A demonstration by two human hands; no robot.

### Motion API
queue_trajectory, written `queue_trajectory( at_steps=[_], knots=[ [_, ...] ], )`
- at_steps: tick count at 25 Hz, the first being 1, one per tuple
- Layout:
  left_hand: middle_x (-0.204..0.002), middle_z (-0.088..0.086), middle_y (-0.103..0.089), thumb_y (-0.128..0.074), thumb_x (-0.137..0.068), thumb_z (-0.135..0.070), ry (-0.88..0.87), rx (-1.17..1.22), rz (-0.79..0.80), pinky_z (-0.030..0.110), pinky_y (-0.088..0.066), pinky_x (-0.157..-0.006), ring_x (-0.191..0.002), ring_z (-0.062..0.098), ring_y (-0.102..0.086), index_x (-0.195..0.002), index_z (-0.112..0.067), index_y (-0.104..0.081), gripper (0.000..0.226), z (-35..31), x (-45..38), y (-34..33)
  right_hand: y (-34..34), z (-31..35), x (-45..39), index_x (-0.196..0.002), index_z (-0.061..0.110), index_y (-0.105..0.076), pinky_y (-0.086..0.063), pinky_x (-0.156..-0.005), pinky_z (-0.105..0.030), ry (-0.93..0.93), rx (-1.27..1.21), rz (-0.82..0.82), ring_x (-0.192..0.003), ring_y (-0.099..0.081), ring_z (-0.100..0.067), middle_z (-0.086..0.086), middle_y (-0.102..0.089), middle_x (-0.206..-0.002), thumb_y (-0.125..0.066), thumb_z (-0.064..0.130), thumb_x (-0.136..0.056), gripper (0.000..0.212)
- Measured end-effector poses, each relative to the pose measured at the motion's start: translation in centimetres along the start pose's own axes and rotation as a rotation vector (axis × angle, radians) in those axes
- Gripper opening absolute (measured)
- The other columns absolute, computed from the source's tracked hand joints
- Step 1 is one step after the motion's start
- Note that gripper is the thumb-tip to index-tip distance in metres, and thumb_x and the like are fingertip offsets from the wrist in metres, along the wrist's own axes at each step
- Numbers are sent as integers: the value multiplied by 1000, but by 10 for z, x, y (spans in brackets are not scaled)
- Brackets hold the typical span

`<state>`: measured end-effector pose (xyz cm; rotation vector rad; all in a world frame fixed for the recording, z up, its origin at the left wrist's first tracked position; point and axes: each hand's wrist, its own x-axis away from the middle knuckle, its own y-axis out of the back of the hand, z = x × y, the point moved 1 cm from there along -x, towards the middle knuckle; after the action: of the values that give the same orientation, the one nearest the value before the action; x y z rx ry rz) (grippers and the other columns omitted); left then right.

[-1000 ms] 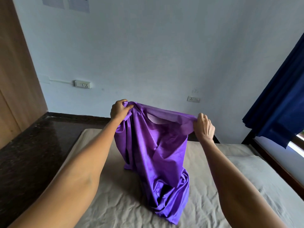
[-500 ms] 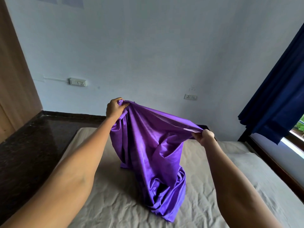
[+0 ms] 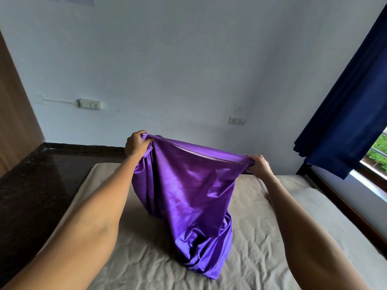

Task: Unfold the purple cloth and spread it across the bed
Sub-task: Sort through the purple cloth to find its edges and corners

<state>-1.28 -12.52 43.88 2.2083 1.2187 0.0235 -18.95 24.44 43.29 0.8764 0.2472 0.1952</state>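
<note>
We hold one purple cloth point(image 3: 188, 197) above one bed point(image 3: 261, 237): left hand point(image 3: 136, 143) and right hand point(image 3: 257, 165) each clutch its top edge.

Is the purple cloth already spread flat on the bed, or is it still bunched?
Still bunched. Both hands hold the purple cloth's top edge up; its lower part lies crumpled on the bed.

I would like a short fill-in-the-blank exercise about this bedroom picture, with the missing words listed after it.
1. Both hands hold the top edge of the purple cloth, and the left hand is ____ than the right hand.
2. The lower end of the cloth lies bunched on the ____.
3. The curtain beside the window is dark ____.
4. On the wall behind the bed there are ____ socket plates.

Missing words: higher; bed; blue; two
</note>
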Motion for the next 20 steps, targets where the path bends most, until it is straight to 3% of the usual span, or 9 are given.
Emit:
queue_trajectory(
  at_steps=[2,4,7,10,12,14,17,19,20],
  knots=[
    [-87,20,-64,-67,-83,-27,13,6,-4,34,-39,-69,-89,40,-59,-83,-6,-60,22,5,-2,3,3,4,4,-105,-1,-68,-45,-82,-35,141,309,-41,-98,-60,-36,-22,-60,-104,-67,8,-78,28],
    [-80,18,-60,-68,-82,-29,16,16,-6,33,-37,-67,-86,40,-58,-76,-8,-55,25,12,-3,9,7,6,3,-91,-3,-71,-44,-80,-39,159,232,-149,-93,-59,-38,-24,-60,-95,-67,14,-81,20],
    [-74,14,-53,-68,-82,-29,57,21,20,32,-35,-66,-82,37,-56,-66,-13,-46,32,15,-6,13,15,10,-3,-80,-3,-67,-45,-79,-38,-23,-100,-42,-83,-55,-30,-17,-59,-83,-63,20,-85,24],
    [-83,21,-58,-69,-81,-28,131,-6,107,37,-44,-73,-86,34,-59,-69,-12,-49,27,-7,-7,0,18,24,0,-66,15,-57,-41,-57,-28,-314,-660,31,-57,-45,-18,-3,-48,-65,-56,21,-82,17],
    [-100,26,-65,-69,-80,-24,152,-37,206,38,-48,-81,-97,35,-63,-84,-3,-61,23,-28,-13,-22,15,33,-2,-65,18,-56,-40,-57,-27,-337,-839,137,-53,-49,-15,-3,-52,-64,-53,19,-82,17],
    [-95,23,-63,-70,-77,-17,159,43,359,32,-47,-77,-94,28,-63,-82,1,-60,21,-58,-17,-53,9,36,-9,-67,17,-57,-44,-60,-27,-365,-944,218,-51,-56,-13,-3,-59,-61,-50,18,-87,21],
    [-91,8,-57,-81,-66,-21,319,469,412,20,-49,-68,-85,19,-59,-77,-7,-54,33,-102,-16,-102,3,24,-32,-66,17,-52,-44,-58,-28,-533,-1060,-134,-54,-54,-17,-4,-62,-65,-50,22,-90,24],
    [-93,5,-58,-82,-66,-29,392,717,207,24,-49,-80,-84,20,-60,-100,-2,-49,55,-127,-14,-125,5,10,-47,-70,14,-52,-49,-71,-36,-594,-1094,-491,-73,-57,-25,-10,-61,-88,-44,21,-91,24],
    [-95,6,-57,-76,-73,-29,357,731,82,28,-47,-84,-87,22,-60,-106,-2,-45,53,-138,-15,-133,7,6,-53,-78,10,-57,-48,-82,-39,-606,-1073,-585,-86,-59,-28,-14,-61,-97,-41,21,-93,24]
  ],
)
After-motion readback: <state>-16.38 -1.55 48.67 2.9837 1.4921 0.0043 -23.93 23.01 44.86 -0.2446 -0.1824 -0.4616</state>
